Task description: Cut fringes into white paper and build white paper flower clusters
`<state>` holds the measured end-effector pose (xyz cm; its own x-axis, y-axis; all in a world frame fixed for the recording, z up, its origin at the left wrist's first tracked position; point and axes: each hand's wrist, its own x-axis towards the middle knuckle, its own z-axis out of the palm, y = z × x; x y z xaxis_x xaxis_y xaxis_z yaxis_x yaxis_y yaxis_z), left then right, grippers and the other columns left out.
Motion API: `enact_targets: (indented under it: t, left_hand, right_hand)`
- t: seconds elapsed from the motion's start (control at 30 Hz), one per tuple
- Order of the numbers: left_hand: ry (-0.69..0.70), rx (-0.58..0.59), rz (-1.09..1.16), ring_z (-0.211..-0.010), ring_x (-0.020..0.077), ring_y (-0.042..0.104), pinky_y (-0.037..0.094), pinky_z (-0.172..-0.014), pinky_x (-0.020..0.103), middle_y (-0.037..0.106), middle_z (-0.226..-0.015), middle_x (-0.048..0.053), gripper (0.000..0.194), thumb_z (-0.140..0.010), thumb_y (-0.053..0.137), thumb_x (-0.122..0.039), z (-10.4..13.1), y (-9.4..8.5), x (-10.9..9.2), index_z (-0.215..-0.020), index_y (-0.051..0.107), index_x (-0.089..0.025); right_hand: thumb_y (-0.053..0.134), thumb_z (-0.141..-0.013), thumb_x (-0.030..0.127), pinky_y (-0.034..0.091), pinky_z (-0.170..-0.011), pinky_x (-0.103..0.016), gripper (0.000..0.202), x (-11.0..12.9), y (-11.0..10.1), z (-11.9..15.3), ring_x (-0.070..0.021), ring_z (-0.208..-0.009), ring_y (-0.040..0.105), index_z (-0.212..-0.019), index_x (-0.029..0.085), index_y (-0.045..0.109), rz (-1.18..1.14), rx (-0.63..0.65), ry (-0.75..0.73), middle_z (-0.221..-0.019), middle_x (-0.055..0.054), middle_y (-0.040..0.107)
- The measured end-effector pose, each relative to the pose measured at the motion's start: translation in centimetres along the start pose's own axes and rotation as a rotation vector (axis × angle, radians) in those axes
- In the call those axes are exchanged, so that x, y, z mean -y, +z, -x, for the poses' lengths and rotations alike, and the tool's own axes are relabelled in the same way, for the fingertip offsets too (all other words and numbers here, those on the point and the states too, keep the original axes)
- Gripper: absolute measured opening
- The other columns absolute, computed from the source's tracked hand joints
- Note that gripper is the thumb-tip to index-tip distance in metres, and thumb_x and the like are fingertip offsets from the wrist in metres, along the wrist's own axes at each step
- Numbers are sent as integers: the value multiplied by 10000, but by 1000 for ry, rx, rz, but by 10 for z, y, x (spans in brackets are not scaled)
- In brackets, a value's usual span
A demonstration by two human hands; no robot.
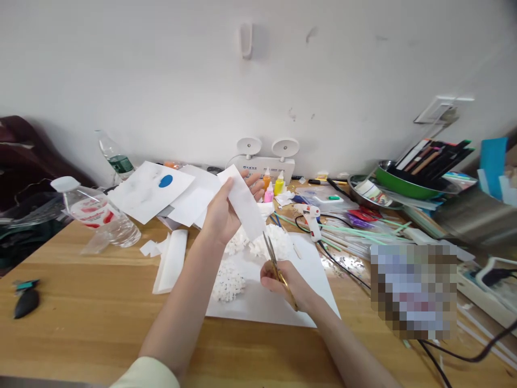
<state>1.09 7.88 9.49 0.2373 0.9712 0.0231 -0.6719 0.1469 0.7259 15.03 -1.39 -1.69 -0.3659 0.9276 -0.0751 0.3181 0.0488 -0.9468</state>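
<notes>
Left hand (222, 216) pinching white paper strip (245, 206); right hand (287, 281) clamped on gold-handled scissors (274, 263), tips near strip's five-o'clock end; hands apart; glue gun (313, 222) at scissors' one o'clock.

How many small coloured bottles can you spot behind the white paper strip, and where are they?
3: the orange bottle beside the fingertips of the left hand, the yellow bottle to its right, and the pink bottle in front. The hand may hide others.
</notes>
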Motion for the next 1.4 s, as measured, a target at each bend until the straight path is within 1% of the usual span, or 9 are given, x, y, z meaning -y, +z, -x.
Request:
enact_targets:
  t: [0.1,0.2,0.37,0.53,0.7,0.87,1.03,1.23,1.4]
  left_hand:
    - [-7,20,-9,-1151,220,495,383,-1002,358,632,-1102,81,272,-860,403,-280,1,2,1,-1037,565,-150]
    - [-28,43,-15,-1150,221,495,391,-996,364,624,-1118,71,267,-861,402,-281,3,4,4,-1031,567,-159]
    - [-95,101,31,-1117,239,521,408,-977,393,625,-1105,95,276,-862,401,-261,5,7,8,-1051,559,-136]
    - [-178,118,111,-1045,208,572,426,-953,367,646,-1045,89,296,-881,373,-225,8,11,4,-1102,541,-123]
    - [-248,113,158,-966,183,611,439,-931,351,661,-979,83,309,-895,345,-207,10,14,-1,-1126,525,-109]
    - [-235,133,129,-1042,213,574,428,-949,363,639,-1060,106,309,-876,376,-209,8,11,5,-1121,533,-105]
    - [-207,128,61,-1067,233,559,402,-978,381,641,-1065,126,290,-856,408,-216,8,11,13,-1064,569,-94]
    - [-205,138,68,-1047,241,574,415,-962,398,643,-1060,143,282,-867,378,-196,9,14,18,-1027,581,-82]
    - [-182,92,105,-1069,224,561,423,-960,360,634,-1081,135,291,-869,373,-189,7,14,19,-1062,563,-81]
  right_hand:
    - [508,-750,303,323,-514,-233,171,-2,2,-2,-113,-541,413,-655,162,527,55,-4,43,-558,28,455]
    - [500,-756,305,319,-515,-231,185,-2,2,-3,-113,-544,413,-641,163,527,100,-14,44,-551,31,452]
    - [485,-757,288,314,-517,-241,176,4,0,-1,-119,-543,425,-637,162,515,107,-17,49,-552,24,470]
    - [466,-771,282,312,-515,-244,182,8,-3,1,-116,-533,423,-640,164,508,105,-11,51,-541,26,463]
    - [462,-784,307,301,-510,-242,209,5,-3,2,-113,-536,416,-636,166,503,112,-15,55,-544,31,449]
    - [485,-774,340,300,-509,-242,217,5,-1,2,-108,-533,387,-641,169,491,106,-41,58,-549,37,426]
    - [467,-785,349,288,-500,-245,233,6,0,2,-109,-527,382,-636,171,474,50,-55,58,-542,35,413]
    - [455,-804,377,275,-484,-242,258,3,-1,3,-105,-512,377,-657,168,491,4,-9,7,-538,35,412]
    - [492,-782,384,300,-500,-244,245,6,-2,3,-109,-532,398,-684,160,506,-29,18,-27,-564,25,439]
